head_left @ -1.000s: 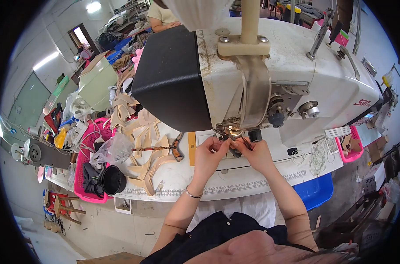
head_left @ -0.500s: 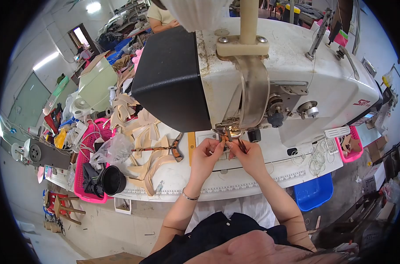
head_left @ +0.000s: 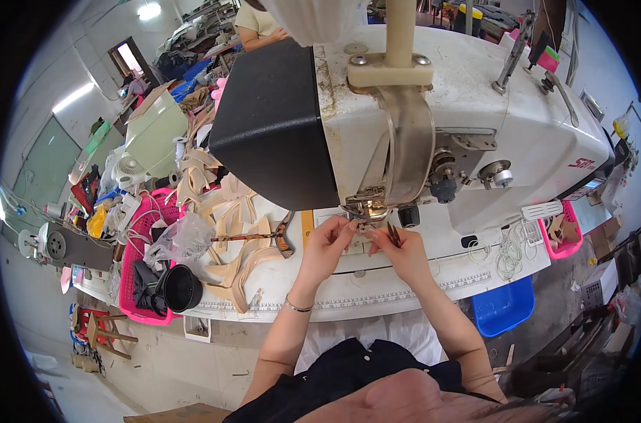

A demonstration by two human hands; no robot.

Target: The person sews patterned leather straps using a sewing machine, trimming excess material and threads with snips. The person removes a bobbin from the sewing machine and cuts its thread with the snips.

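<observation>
Both hands are just in front of the needle area of a white sewing machine [head_left: 489, 92]. My left hand [head_left: 327, 247] is closed in a pinch on a small piece whose shape I cannot make out. Close beside it, my right hand [head_left: 399, 250] has thumb and fingers pressed together, with dark pointed snips [head_left: 393, 235] between its fingers. The fingertips of the two hands nearly meet under the lit presser foot [head_left: 370, 209]. Left of them, an orange-and-black patterned strip [head_left: 284, 238] lies on the white table [head_left: 348, 289] among beige cut pieces [head_left: 246, 268].
A pink basket [head_left: 133, 282] with a plastic bag and a black bin [head_left: 181, 287] stands at the left. Coiled white cord [head_left: 509, 257] lies at the right, near another pink basket [head_left: 563, 240]. Below the table edge is a blue tub [head_left: 503, 308]. A person [head_left: 260, 28] is at the back.
The patterned piece between my fingers, visible half a second ago, no longer shows clearly. My left hand has shifted slightly, and its wrist has moved a little left.
</observation>
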